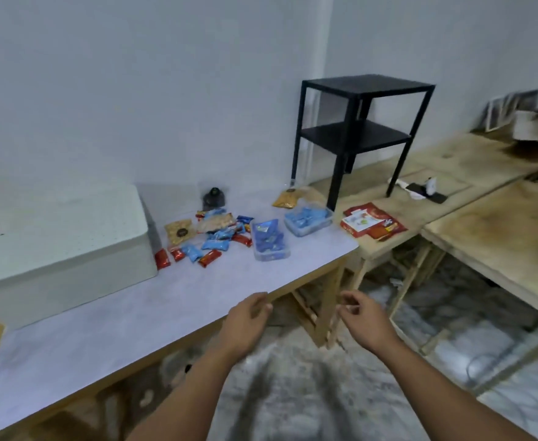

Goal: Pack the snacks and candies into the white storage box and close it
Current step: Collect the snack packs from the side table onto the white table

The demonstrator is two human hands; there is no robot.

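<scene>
At the left end of the table (108,316) sits the white storage box (60,237), its lid on and flat; it looks light and rigid, so the lid is probably best lifted by its near edge with both hands. Just right of the box, loose red and blue candies (210,240) lie scattered with a couple of tan snack packets (180,231); these wrappers should be light, crinkly and a little slippery, easiest gathered by the handful or pinched at the crimped ends. Further right stand two clear tubs (269,240) of blue candies, stiff enough to grip by the sides. A red snack pack (372,225) lies on the next table, near a black shelf stand (361,128). Nearer the camera, the left hand (245,323) and right hand (361,319) hover off the table's front edge, fingers loosely curled, holding nothing, well apart from every snack.
</scene>
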